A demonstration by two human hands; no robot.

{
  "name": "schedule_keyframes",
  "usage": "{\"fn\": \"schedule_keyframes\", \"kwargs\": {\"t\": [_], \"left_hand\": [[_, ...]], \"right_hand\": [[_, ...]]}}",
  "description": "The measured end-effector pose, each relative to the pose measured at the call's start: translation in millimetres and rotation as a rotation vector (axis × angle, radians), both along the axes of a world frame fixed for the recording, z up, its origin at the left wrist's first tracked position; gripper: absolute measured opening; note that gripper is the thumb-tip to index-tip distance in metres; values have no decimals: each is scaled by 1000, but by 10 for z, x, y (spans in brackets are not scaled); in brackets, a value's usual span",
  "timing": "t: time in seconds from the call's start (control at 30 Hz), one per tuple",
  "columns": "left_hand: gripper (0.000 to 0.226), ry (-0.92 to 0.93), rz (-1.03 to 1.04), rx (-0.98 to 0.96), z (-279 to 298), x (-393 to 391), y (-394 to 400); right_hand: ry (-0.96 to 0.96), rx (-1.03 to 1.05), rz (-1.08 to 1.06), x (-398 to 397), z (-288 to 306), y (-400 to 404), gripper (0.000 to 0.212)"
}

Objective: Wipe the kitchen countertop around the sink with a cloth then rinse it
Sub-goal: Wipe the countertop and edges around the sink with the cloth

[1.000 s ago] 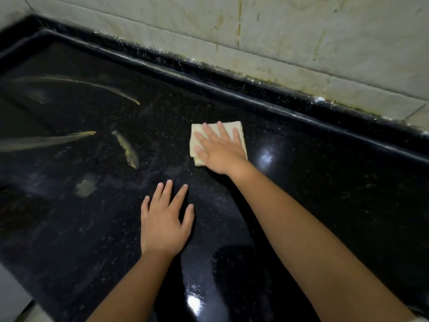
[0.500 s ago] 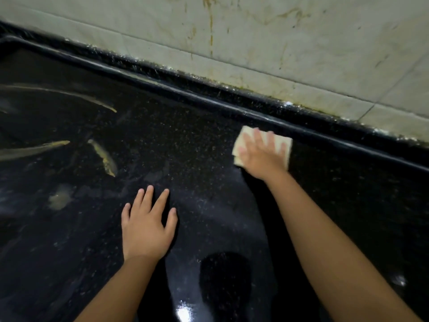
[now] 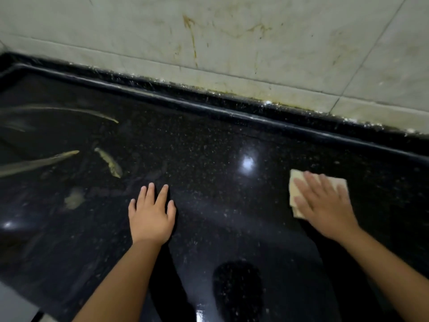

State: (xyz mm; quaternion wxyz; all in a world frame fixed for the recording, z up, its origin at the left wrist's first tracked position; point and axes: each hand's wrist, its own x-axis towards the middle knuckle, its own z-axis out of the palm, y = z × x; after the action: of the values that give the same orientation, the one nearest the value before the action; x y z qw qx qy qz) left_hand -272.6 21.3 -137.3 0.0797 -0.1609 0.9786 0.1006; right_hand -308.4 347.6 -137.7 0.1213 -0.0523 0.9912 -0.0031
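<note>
Cloth: folded, pale, flat on the countertop toward its right end, short of the back edge.
Right hand: I press it flat on the cloth, fingers straight.
Left hand: flat, empty, bracing mid-counter.
Smears: left end, unwiped.
Method: even pressure, overlapping passes leftward.

Right hand flat on the folded yellow cloth, pressing it onto the black speckled counter. Left hand rests open, fingers spread, well apart. Pale smears at left; stained tile wall behind.
</note>
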Motion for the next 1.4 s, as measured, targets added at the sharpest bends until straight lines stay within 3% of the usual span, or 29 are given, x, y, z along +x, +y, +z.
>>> {"fn": "schedule_keyframes", "kwargs": {"t": [0.07,0.17,0.27,0.4,0.53,0.6,0.73,0.8,0.87,0.97,1.07,1.13,1.2,1.3,1.4], "left_hand": [[49,-14,-3,-18,14,3,10],[50,-36,-4,-34,42,20,28],[51,-79,-39,-72,67,4,5],[51,-84,-78,-54,107,-13,-66],[50,-107,-187,15,183,-35,-243],[49,-69,-282,4,217,37,-402],[51,18,-423,27,209,477,-891],[55,114,-448,50,139,783,-1204],[51,189,-421,22,34,1082,-1550],[58,214,-357,16,-65,1393,-2026],[51,190,-260,4,-95,1471,-2383],[54,177,-193,20,-100,1415,-2539],[56,205,-148,42,-87,1312,-2634],[45,204,-64,91,-75,1152,-2706],[51,212,-65,84,-136,1063,-2717]], "right_hand": [[-91,-70,-233,-191,34,-22,51],[-94,-110,-273,-351,36,-508,52],[-82,-128,-78,-243,1,-1167,51],[79,-127,298,440,-147,-1721,47],[-4,-84,564,1196,-242,-1367,50],[19,-38,585,1271,-199,-1149,50],[20,-12,186,1045,-9,-1336,56],[-29,-86,-124,868,19,-1722,55],[-86,-125,-273,725,14,-2226,52],[-75,-149,-127,809,-21,-3113,55],[-98,-178,90,1211,-71,-3916,80],[-41,-138,149,1541,-108,-4143,67],[-30,-171,124,1806,-122,-4100,53],[-50,-121,2,2102,-173,-3579,52],[-90,-7,-198,2137,-37,-3020,54]]}}
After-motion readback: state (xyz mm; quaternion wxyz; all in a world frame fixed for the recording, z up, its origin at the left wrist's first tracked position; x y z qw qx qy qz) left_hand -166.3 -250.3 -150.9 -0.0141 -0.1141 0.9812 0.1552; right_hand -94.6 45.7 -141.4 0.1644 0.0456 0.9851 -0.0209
